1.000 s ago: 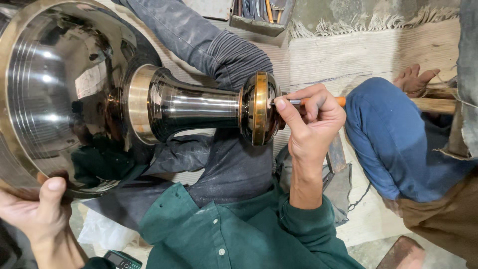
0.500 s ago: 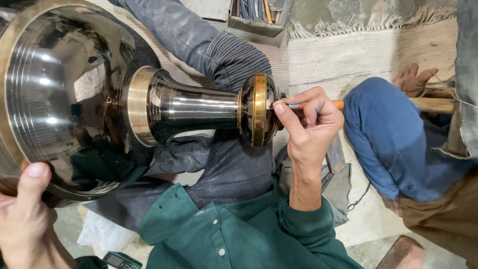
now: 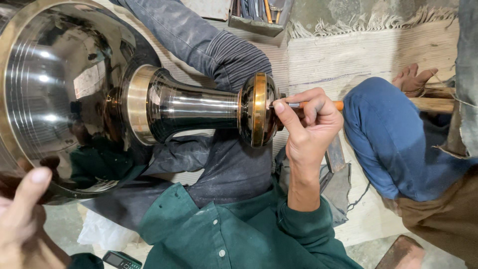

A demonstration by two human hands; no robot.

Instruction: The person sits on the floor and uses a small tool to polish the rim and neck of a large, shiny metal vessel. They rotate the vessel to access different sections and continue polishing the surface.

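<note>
The left hand (image 3: 22,219) is cut off at the frame's lower-left corner, its thumb pressed against the rim of the big polished metal vessel (image 3: 74,94), which lies on its side across the lap with its bowl cropped at the left edge. The right hand (image 3: 308,127) pinches an orange-handled tool (image 3: 318,105), whose tip touches the vessel's brass-banded foot (image 3: 259,109). At the top edge, a partly cropped tray (image 3: 259,15) holds tools too small to tell apart.

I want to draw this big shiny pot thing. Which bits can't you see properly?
- Metal vessel: its left side and top are cut off by the head view's edge.
- Tool: the right hand covers its middle.
- Left hand: blurred, cut off at the corner.
- Tool box: top cut off, contents too small.
</note>
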